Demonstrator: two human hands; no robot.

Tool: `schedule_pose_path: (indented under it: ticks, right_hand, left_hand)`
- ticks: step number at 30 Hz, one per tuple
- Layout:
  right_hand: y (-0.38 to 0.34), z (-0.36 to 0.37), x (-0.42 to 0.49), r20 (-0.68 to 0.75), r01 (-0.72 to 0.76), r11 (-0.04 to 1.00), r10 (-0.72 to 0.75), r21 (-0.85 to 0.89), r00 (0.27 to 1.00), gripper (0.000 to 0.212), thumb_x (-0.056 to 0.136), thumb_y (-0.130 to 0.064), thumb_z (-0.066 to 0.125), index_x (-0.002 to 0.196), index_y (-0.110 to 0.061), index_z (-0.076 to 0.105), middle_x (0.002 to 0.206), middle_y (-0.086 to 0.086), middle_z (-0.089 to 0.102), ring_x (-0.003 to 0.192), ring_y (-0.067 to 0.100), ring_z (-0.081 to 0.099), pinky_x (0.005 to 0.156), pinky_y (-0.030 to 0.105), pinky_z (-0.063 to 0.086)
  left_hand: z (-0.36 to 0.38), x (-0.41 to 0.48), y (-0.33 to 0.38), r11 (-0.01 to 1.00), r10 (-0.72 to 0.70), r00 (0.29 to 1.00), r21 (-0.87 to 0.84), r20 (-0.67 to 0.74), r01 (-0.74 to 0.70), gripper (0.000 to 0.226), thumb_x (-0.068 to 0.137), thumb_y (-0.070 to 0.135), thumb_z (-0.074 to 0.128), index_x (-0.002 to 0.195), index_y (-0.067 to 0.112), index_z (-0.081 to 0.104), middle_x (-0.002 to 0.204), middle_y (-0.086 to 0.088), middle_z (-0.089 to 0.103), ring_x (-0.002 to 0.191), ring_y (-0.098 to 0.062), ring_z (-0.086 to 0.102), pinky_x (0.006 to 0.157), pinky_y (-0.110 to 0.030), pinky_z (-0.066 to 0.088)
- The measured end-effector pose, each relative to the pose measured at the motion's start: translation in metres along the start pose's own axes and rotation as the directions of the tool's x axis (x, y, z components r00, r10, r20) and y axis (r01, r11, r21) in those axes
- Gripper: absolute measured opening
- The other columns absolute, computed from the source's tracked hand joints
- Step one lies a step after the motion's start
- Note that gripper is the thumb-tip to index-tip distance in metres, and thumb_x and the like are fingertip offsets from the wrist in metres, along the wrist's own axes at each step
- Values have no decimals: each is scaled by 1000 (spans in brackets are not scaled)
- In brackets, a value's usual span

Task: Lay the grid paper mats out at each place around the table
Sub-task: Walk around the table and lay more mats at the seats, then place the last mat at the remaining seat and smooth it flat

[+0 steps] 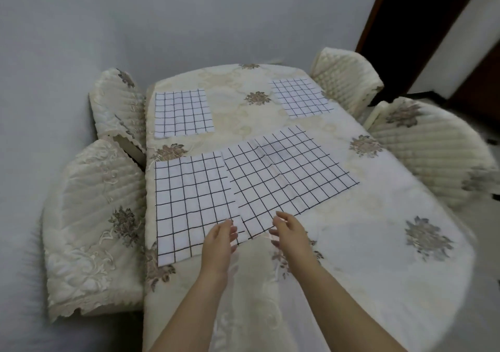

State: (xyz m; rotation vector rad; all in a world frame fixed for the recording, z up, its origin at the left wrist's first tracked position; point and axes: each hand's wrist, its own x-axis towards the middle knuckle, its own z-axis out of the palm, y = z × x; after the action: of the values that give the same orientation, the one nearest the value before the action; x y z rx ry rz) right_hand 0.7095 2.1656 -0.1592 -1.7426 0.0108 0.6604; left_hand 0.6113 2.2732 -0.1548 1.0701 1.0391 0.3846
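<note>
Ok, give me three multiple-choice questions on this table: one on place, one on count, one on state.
1. The tilted mat lies: A on a chair; B beside the near left mat; C on the floor.
2. Mats on the table: A two; B four; C six.
3. The left hand and right hand are: A gripping a cup; B fists; C open, empty.
Answers: 1 B, their edges meet. 2 B, far left mat, far right mat, plus two near. 3 C, fingers relaxed, holding nothing.

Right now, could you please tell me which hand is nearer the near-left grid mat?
Left. The left hand is at the near-left mat's near-right corner; the right hand is further right, at the tilted mat's near edge.
</note>
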Motion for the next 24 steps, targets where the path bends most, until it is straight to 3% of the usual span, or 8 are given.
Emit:
schedule_pose_path:
  ticks: [3, 8, 16, 19, 24]
  right_hand:
    - [8, -35, -13, -95, -19, 996, 28, 88, 995, 25, 95, -27, 49, 119, -21, 55, 108, 3, 63, 93, 14, 66, 79, 34, 55]
    - [30, -99, -38, -280, -27, 975, 90, 221, 956, 24, 96, -22, 50, 118, -17, 56, 107, 5, 62, 91, 17, 66, 78, 34, 55]
    - [61, -217, -79, -548, 8, 944, 185, 331, 816, 12, 96, -20, 49, 103, -16, 58, 101, 6, 61, 87, 17, 65, 78, 36, 53]
    - [69, -250, -82, -580, 22, 935, 201, 355, 790, 15, 96, -20, 49, 105, -13, 59, 101, 7, 62, 88, 19, 66, 75, 34, 53]
    - [79, -304, -82, -541, 23, 926, 200, 377, 817, 16, 95, -19, 50, 106, -12, 60, 98, 5, 63, 89, 18, 67, 84, 39, 55]
  left_hand:
    - [31, -13, -9, 999, -19, 994, 49, 108, 14, 26, 94, 31, 53, 107, 10, 64, 107, -8, 68, 101, -20, 64, 87, -38, 52]
    - [88, -37, -27, 991, -41, 958, 136, 285, 2, 25, 96, 28, 50, 102, 9, 65, 99, -7, 70, 94, -19, 65, 79, -34, 51]
    - [173, -91, -62, 969, -112, 871, 248, 479, -12, 21, 96, 30, 49, 93, 16, 64, 97, -7, 67, 91, -21, 64, 82, -38, 48]
    - [200, -105, -71, 965, -97, 859, 258, 503, -42, 23, 97, 32, 48, 91, 17, 65, 96, -6, 68, 93, -22, 64, 81, -37, 49]
    - [251, -131, -99, 962, -91, 868, 268, 488, -50, 25, 96, 32, 48, 95, 15, 65, 98, -9, 68, 94, -23, 65, 84, -39, 50]
